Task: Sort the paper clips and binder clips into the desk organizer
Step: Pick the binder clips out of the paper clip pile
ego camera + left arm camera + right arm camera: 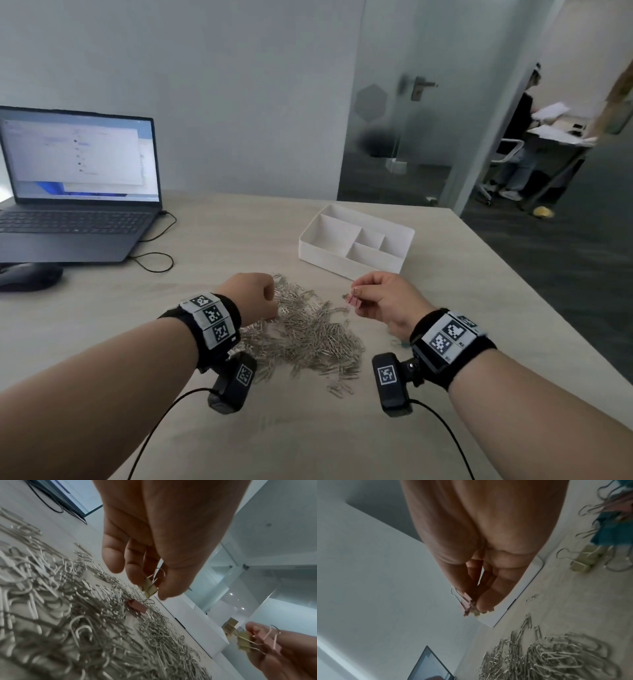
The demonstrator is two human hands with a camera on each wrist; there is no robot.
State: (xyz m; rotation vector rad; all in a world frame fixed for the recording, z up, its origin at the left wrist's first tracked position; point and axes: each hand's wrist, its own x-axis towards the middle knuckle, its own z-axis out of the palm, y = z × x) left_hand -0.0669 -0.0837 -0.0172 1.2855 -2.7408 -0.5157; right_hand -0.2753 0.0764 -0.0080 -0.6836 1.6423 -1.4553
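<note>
- We judge the sorting barely begun: the white organizer sits on the worktop beyond the heap, and every compartment we can see looks empty.
- The big heap of silver paper clips lies unsorted on the worktop between our two wrists.
- Our left hand hovers over the far left edge of the heap, its fingers curled, pinching a gold binder clip by its body.
- Our right hand is raised near the organizer's near wall, its fingers pinched on a pink binder clip.
- Left to do, as we read it: carry these clips to a compartment, collect the rest, then move the whole heap of paper clips.
- The left wrist view adds that our right hand holds a gold clip together with the pink one, and that another pink clip lies half buried in the heap.
- The right wrist view alone shows loose binder clips on the worktop beside that wrist: pale gold ones, with blurred teal and pink ones nearby.
- Only the head view shows the inside of the organizer.
</note>
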